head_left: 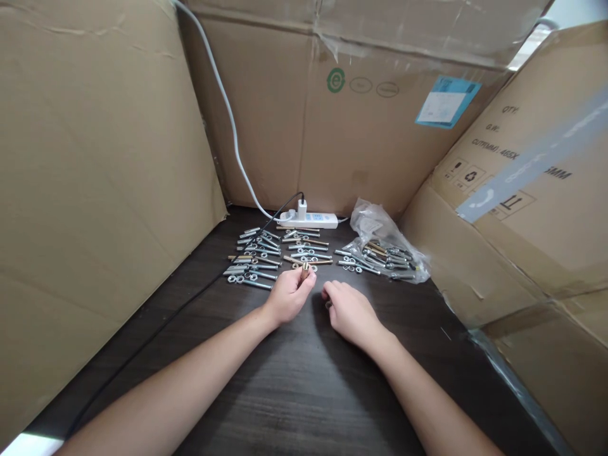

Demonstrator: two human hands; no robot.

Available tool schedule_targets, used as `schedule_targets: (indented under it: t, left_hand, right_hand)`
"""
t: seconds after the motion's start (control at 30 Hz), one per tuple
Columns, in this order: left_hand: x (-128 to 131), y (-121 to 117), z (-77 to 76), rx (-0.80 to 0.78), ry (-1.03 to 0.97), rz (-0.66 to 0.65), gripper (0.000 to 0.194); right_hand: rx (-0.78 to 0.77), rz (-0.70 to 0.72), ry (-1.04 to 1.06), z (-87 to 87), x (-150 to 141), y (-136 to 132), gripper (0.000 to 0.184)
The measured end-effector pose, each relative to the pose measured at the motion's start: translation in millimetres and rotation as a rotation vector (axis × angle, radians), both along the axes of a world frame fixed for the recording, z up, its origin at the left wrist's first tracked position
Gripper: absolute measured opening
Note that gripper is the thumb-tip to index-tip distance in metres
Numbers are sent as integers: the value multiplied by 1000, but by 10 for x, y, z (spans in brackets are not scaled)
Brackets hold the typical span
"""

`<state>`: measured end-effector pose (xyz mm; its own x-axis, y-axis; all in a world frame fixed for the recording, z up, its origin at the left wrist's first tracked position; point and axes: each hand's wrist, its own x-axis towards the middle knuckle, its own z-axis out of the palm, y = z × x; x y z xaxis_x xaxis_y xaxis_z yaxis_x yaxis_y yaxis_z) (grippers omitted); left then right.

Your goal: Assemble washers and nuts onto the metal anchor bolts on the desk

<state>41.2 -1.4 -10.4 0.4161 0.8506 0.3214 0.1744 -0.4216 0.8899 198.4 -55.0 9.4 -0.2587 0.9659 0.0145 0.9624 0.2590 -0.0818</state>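
Observation:
My left hand (291, 295) is closed around a brass-coloured metal piece (305, 266), its short end sticking up between thumb and fingers. Whether it is a bolt or a sleeve I cannot tell. Just to the right, my right hand (350, 309) is low over the dark table, fingers curled. A small metal ring (328, 304), a nut or washer, shows at its fingertips. Beyond the hands lie rows of silver and brass-coloured bolts (258, 284), sleeves, nuts (232, 278) and washers. A clear plastic bag (370, 220) with more bolts (401, 261) lies at the right.
A white power strip (316, 220) with a plugged-in charger (302, 209) sits against the back cardboard box (266, 126). A black cable (175, 311) crosses the table (266, 392) on the left. Large boxes stand at the left (95, 158) and right (536, 253).

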Motion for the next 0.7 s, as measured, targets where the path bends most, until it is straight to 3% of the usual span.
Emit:
schedule_targets:
  t: [0.5,0.7]
  left_hand:
    - [0,15,-34,-10,24,-15,32]
    - [-2,10,-36,5,21,-13,34]
  right_hand:
    - [15,53,-102,-89,-146,39,26]
    - [44,102,-23,43,-95,-70,18]
